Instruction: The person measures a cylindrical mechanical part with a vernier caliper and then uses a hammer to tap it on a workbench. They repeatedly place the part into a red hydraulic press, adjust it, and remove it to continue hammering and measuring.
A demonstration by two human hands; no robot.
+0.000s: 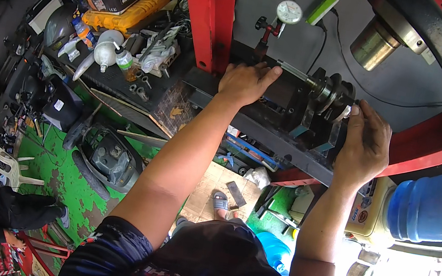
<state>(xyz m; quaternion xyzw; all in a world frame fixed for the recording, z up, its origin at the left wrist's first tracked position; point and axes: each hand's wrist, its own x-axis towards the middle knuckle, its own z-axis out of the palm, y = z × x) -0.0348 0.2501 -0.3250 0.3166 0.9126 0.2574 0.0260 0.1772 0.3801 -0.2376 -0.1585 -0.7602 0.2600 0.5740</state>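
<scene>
Two hands at the crankshaft [331,92]: my left hand [246,82] rests flat beside it, bracing; my right hand [365,143] pinches its end, steadying it under the dial gauge [289,12].

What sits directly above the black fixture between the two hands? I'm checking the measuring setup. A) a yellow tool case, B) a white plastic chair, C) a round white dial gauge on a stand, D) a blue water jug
C: the round white dial gauge stands on its post above the black fixture, between the left hand and the right hand, which rests at the crankshaft-like part.
</scene>
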